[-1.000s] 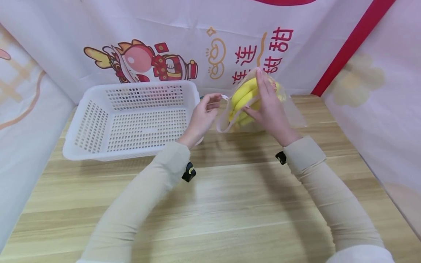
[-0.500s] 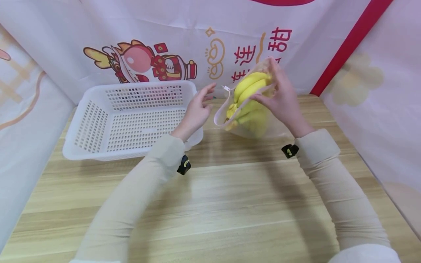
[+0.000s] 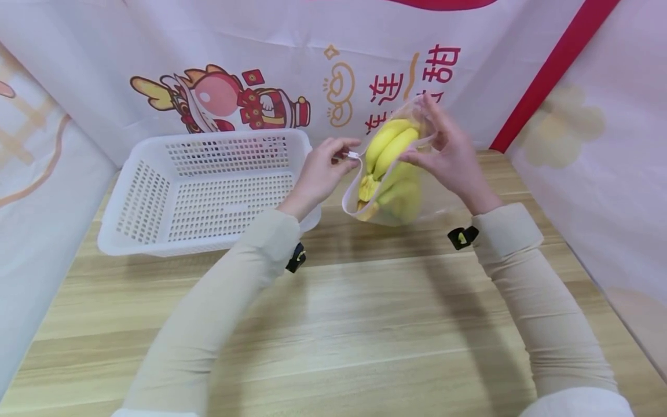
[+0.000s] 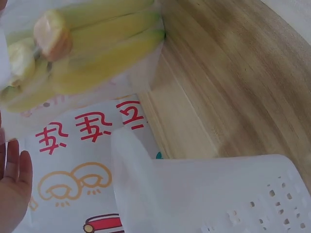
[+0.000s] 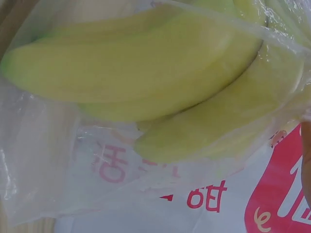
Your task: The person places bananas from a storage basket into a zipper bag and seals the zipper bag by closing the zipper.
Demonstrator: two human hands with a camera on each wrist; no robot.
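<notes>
A translucent zip bag (image 3: 443, 191) with a pale zip edge and a white slider (image 3: 354, 154) stands tilted over the table, its mouth agape. Several yellow bananas (image 3: 393, 147) lie inside, stems toward the mouth. My left hand (image 3: 318, 174) pinches the bag's left corner at the slider with thumb and fingers. At the other end of the mouth my right hand (image 3: 453, 156) holds the bag, thumb on the near edge and fingers at the far edge. The bananas (image 5: 136, 73) fill much of the right wrist view, seen through the plastic.
A white perforated plastic basket (image 3: 112, 231) stands on the wood-grain table (image 3: 365, 324), left of the bag and right by my left hand. Behind hangs a white printed cloth (image 3: 292, 58); another cloth wall (image 3: 589, 191) borders the table at right.
My left hand drew back from the slider, then returned and took hold there. My right hand shifted right from around the bananas to the bag's edge, and the mouth has widened.
</notes>
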